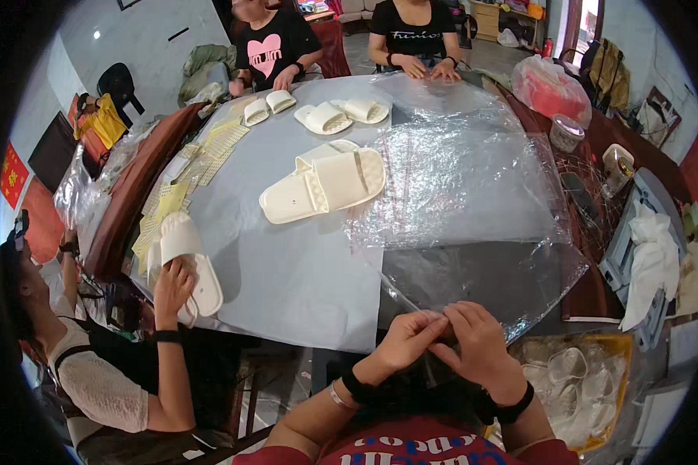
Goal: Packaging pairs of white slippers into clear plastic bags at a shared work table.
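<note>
1. You sit at a large round table (287, 271) with a pale grey top, in a room with other people seated around it.
2. Your left hand (407, 337) and right hand (477, 341) meet at the near edge of the table, just in front of your chest.
3. Both hands pinch the near edge of a clear plastic bag (457, 194); the fingertips of the two hands touch, closed narrowly on the film.
4. The bag lies flat and spreads from your hands far across the right half of the table.
5. A pair of cream slippers (326, 184) lies stacked near the table's middle, just left of the bag and well apart from your hands.
6. Two more pairs (341, 115) lie at the far side, near two seated people in black tops.
7. On the left, another person's hand (172, 287) rests on a slipper (190, 267) at the table's left edge.
8. Yellow mesh sheets (209, 155) lie along the left rim, beyond that slipper.
9. To your near right, a yellow bin (613, 364) holds bagged slippers.
10. A pink bag (551, 85) sits at the far right, with a small round tub (566, 132) just near of it.
</note>
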`<act>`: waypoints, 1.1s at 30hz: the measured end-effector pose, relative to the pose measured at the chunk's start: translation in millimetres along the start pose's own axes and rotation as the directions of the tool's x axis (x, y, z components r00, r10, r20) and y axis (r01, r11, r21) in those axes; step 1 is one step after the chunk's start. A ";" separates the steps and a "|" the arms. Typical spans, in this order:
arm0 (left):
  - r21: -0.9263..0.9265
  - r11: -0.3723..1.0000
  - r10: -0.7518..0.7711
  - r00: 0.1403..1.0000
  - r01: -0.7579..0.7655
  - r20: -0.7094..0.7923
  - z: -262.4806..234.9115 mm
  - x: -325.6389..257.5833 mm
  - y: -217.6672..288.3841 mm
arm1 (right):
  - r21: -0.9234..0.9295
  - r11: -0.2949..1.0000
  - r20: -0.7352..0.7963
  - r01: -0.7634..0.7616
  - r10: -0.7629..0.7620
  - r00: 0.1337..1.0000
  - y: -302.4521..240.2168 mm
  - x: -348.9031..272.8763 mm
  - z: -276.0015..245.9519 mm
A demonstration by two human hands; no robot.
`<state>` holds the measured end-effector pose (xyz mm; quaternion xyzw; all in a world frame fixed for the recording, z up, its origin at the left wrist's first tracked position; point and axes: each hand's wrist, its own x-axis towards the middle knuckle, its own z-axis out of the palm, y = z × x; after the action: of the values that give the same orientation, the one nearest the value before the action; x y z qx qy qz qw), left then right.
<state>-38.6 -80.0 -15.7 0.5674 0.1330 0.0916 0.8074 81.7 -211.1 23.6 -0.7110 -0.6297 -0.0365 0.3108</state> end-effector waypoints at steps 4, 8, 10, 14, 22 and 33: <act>0.151 0.985 0.065 0.994 -0.078 0.093 -3.0 1.0 3.3 | 0.028 0.999 0.011 -0.035 0.034 0.999 -1.9 -0.2 0.2; 0.395 0.896 0.198 0.979 -0.204 0.056 -9.4 1.4 -6.4 | 0.031 0.999 -0.026 -0.045 0.045 0.999 -1.2 0.9 4.4; 0.401 0.897 0.228 0.972 -0.187 -0.057 -7.9 0.7 -2.0 | 0.029 0.997 -0.080 -0.066 0.068 0.995 3.0 -0.5 3.4; 0.431 0.884 0.247 0.964 -0.182 -0.100 -16.0 0.5 0.6 | 0.047 0.995 -0.144 -0.093 0.098 0.985 9.9 -1.7 2.0; 0.252 0.934 0.328 0.887 -0.252 -0.326 -32.7 8.9 -27.1 | 0.077 0.988 -0.355 -0.135 0.154 0.922 19.4 -3.0 -12.2; 0.331 0.864 0.497 0.748 -0.379 -0.440 -31.7 3.4 -7.9 | 0.071 0.993 -0.368 -0.097 0.117 0.922 22.4 -4.1 -9.4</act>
<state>-45.6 -53.4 -33.7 0.6234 0.2139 0.4111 0.6298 104.6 -219.6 20.5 -0.7163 -0.5204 -0.1374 0.4440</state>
